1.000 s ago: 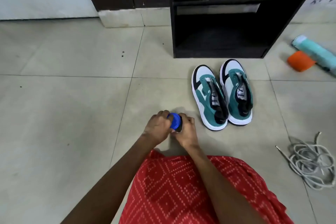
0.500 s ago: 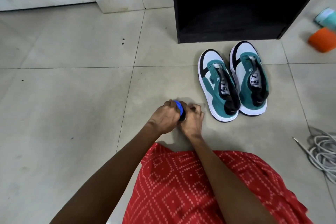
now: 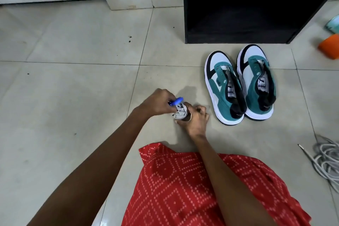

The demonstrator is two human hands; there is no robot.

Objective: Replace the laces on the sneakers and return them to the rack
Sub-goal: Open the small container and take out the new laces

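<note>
Sneakers [image 3: 240,86] stand side by side on the tiled floor [image 3: 73,97], unlaced, toes pointing at the black rack [image 3: 238,36] just beyond them. A narrow strip of tile separates their toes from the rack's base. I see wide bare floor to the left of the hands. On the right the room is tighter: a loose grey-white lace pile [image 3: 328,159] runs off the frame edge, and an orange object [image 3: 330,46] and a teal one [image 3: 333,24] sit further up that edge.

Both hands meet just left of the sneakers, above my red patterned garment [image 3: 183,180]. My left hand [image 3: 156,103] pinches a blue lid [image 3: 176,101] between curled fingertips, tilted and lifted clear of the opening. My right hand [image 3: 194,118] curls round a small dark container [image 3: 185,119], mostly hidden by the fingers. A roll of white laces [image 3: 180,111] pokes out of its top, between the two hands.
</note>
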